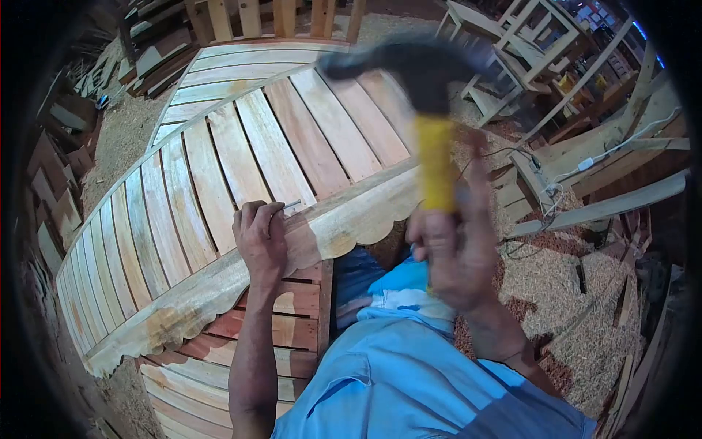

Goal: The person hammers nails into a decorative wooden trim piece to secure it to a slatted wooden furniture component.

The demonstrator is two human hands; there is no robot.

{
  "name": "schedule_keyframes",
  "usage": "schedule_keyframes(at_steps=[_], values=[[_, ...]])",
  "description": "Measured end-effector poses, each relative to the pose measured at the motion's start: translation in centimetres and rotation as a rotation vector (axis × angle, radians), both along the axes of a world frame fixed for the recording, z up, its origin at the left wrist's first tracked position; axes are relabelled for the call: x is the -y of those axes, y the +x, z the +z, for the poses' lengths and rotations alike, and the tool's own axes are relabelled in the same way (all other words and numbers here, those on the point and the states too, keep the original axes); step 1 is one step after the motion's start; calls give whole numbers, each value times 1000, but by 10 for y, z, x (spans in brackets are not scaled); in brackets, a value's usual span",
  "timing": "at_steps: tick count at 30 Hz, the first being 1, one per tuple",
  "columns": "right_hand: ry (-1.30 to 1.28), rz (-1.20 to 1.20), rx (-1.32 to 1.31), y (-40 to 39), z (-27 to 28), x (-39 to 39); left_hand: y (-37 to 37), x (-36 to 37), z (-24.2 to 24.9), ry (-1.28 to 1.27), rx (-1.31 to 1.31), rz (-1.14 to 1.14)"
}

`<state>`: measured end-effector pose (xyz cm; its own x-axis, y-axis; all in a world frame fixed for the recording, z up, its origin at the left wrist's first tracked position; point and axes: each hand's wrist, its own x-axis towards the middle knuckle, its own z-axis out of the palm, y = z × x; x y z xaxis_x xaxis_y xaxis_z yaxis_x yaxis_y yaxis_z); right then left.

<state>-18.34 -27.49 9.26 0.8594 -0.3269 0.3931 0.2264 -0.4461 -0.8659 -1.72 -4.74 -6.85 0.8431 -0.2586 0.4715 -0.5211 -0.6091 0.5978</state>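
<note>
My right hand (457,245) grips a claw hammer (436,161) by its yellow handle. The dark hammer head is raised over the boards and smeared by motion. Between the thumb and fingers of my left hand (262,233) a nail (292,204) is pinched, close to the lower ends of the slats. That hand rests on a slatted wooden panel (219,157), by the long edge board (344,212) with its scalloped rim. Pale and reddish slats lie side by side along the panel.
A second slatted panel (241,62) lies behind, and reddish slats (285,314) show below the edge board. Wood shavings (578,307) cover the floor at right. Wooden frames (526,44) stand at back right, near a white cable (585,164). Offcuts (55,183) are piled at left.
</note>
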Motion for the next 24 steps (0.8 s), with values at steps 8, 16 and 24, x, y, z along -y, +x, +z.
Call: schedule_keyframes(at_steps=[8,16,24], values=[[33,6,580,-4,116,45,2,3,5,79,-39,-18],[64,175,441,12,-23,18,2,5,5,71,-45,-11],[-188,-10,-55,2,-89,7,-10,9,9,59,80,48]])
